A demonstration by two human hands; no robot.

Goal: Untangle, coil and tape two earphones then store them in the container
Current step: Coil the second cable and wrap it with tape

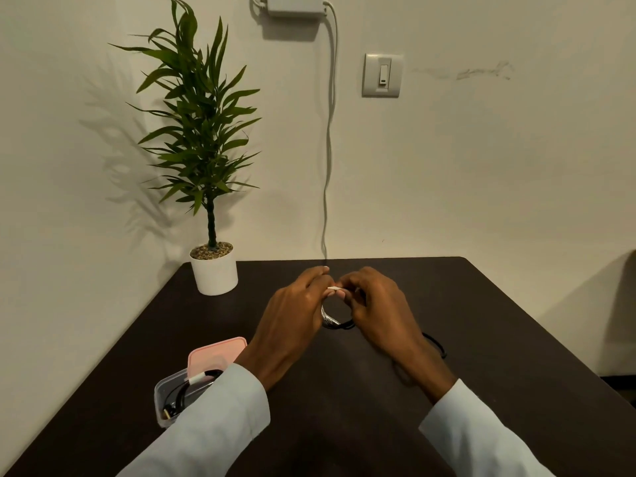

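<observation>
My left hand [296,304] and my right hand [375,304] meet above the middle of the dark table. Between them they hold a coiled black earphone [335,323] as a small loop. Both sets of fingertips pinch a strip of white tape [334,288] at the top of the coil. At the lower left stands a clear plastic container [165,394], partly hidden by my left sleeve. Inside it lies another coiled black earphone [187,390] bound with white tape. A pink lid [215,351] leans at the container's far end.
A potted plant in a white pot [214,270] stands at the table's back left corner. A thin black cord [435,344] lies on the table [481,339] behind my right wrist. A white cable [328,166] runs down the wall to the table's back edge.
</observation>
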